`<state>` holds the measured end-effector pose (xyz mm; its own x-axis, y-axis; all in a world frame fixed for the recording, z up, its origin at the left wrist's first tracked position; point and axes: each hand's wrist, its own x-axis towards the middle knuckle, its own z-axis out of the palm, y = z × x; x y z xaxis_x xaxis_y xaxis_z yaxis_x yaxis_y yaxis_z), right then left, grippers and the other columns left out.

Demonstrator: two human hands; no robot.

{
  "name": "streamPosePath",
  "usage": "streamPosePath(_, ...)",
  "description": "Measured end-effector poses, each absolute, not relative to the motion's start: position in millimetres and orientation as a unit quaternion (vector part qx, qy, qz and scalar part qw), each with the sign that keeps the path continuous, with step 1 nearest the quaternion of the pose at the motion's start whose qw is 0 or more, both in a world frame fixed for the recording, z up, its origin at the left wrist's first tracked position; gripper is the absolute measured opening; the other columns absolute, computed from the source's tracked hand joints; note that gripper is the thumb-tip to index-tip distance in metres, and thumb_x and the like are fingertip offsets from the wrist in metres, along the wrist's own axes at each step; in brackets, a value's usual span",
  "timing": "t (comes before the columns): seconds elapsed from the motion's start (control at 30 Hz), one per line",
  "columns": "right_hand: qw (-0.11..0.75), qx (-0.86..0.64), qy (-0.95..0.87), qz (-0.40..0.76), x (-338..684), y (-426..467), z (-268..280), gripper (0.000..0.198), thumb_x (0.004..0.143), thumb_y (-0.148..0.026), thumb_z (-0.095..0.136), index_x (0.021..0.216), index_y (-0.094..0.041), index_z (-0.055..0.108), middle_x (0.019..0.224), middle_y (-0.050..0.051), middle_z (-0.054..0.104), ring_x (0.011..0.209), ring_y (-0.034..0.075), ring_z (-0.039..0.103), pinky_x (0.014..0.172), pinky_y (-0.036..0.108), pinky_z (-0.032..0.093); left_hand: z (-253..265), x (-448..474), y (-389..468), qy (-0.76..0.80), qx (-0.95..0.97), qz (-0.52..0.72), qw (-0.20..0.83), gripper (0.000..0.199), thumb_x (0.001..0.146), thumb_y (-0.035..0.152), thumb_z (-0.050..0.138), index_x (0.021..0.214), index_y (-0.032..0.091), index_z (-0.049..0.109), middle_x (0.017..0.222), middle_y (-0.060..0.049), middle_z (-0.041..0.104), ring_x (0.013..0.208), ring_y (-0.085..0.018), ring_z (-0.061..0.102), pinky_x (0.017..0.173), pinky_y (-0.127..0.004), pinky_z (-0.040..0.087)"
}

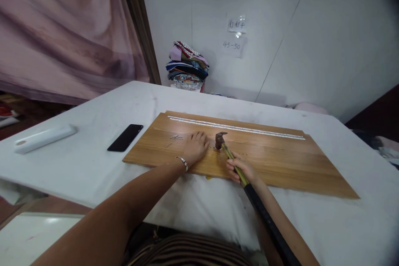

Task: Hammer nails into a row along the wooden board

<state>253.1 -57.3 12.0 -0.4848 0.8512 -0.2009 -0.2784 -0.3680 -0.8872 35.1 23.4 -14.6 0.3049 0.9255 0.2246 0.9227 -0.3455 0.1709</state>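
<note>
A wide wooden board point(280, 162) lies on the white table. My left hand point(195, 149) rests palm down on it, fingers stretched out, with a bracelet at the wrist. Just left of its fingers is a small pile of loose nails point(176, 136). My right hand point(241, 167) is closed around the shaft of a claw hammer point(230, 154), fairly near the head. The rusty-looking hammer head is above the board, right of my left hand. Small dark spots show on the wood near the head; whether they are holes or nail heads I cannot tell.
Two pale measuring strips point(237, 127) run along the board's far edge. Left of the board lie a black phone point(125, 137) and a long white object point(46, 137). Folded cloths point(187, 66) are stacked against the wall behind the table point(102, 120). A pink curtain point(68, 29) hangs at left.
</note>
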Motion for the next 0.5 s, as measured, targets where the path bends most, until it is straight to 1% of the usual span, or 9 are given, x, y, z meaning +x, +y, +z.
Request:
streamPosePath(0.17, 0.367, -0.344, -0.414, 0.759, 253.7, -56.8, 12.0, 0.061, 0.073, -0.039, 0.078, 0.125, -0.026, 0.049, 0.059, -0.015, 0.05, 0.032, 0.006, 0.035, 0.029, 0.017, 0.028, -16.4, 35.7, 23.4, 0.574, 0.807, 0.137, 0.005, 0.031, 0.105, 0.031, 0.044, 0.126, 0.018, 0.064, 0.146, -0.014, 0.063, 0.139, -0.029, 0.052, 0.116, -0.047, 0.037)
streamPosePath(0.3, 0.373, -0.351, -0.412, 0.754, 253.5, -57.4, 13.3, 0.06, 0.074, -0.039, 0.077, 0.124, -0.026, 0.048, 0.059, -0.015, 0.05, 0.032, 0.006, 0.036, 0.029, 0.017, 0.027, -18.3, 35.1, 24.7, 0.576, 0.806, 0.138, 0.011, 0.035, 0.104, 0.031, 0.044, 0.131, 0.018, 0.062, 0.151, -0.015, 0.059, 0.142, -0.029, 0.049, 0.117, -0.048, 0.037)
streamPosePath(0.5, 0.367, -0.354, -0.416, 0.753, 254.2, -58.2, 15.2, 0.06, 0.075, -0.037, 0.076, 0.126, -0.026, 0.048, 0.06, -0.014, 0.049, 0.032, 0.006, 0.037, 0.03, 0.017, 0.026, -19.3, 34.2, 24.9, 0.573, 0.805, 0.152, 0.011, 0.035, 0.104, 0.031, 0.044, 0.13, 0.019, 0.064, 0.146, -0.015, 0.063, 0.139, -0.03, 0.052, 0.115, -0.049, 0.038)
